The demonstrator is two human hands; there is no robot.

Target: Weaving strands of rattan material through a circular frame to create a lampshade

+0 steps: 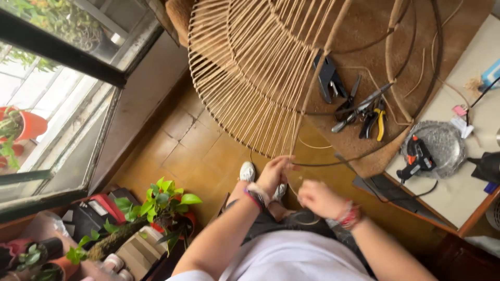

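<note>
left hand [273, 174] pinching the cane strand at the woven frame [250, 78] rim, right hand [319, 199] closed round its loose end, best keep it taut while wrapping

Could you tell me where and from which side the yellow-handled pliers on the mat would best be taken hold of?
Probably by the two yellow handles, coming from above at the end nearer the person. The yellow-handled pliers lie flat on the brown mat, handles toward the mat's near edge, while the jaw end points up among the other cutters, so it is crowded.
</note>
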